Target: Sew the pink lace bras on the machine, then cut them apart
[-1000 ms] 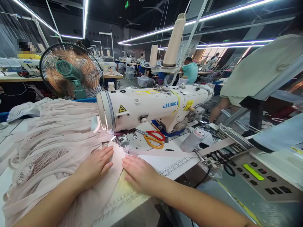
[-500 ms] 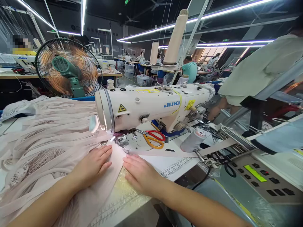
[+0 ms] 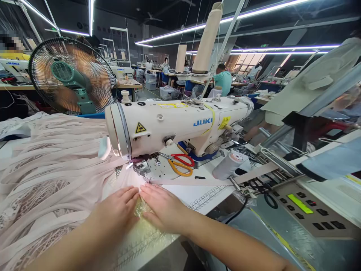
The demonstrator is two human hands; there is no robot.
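A pale pink fabric piece [image 3: 126, 178] runs under the head of the white JUKI sewing machine [image 3: 180, 122]. My left hand [image 3: 120, 205] rests at its near edge, slightly blurred, with fingers stretched flat and pointing toward the needle area. Beside it, almost touching fingertips, my right hand [image 3: 162, 207] lies with outstretched fingers on the fabric's right corner. The needle itself is hidden under the machine head. To the left, a gathered heap of pale pink fabric and lace [image 3: 56, 162] spreads over the table, joined to the piece at the machine.
Scissors with red and orange handles [image 3: 180, 165] lie on the machine bed. Right of them stands a grey thread cone [image 3: 229, 165]. A control panel [image 3: 304, 207] sits at the right, and a fan [image 3: 73, 77] stands behind the heap. A person in pale clothing [image 3: 307, 84] is at the right.
My left hand has moved right and closer to my right hand. The near part of the fabric has slid from under my hands, baring more of the table. The view has shifted slightly.
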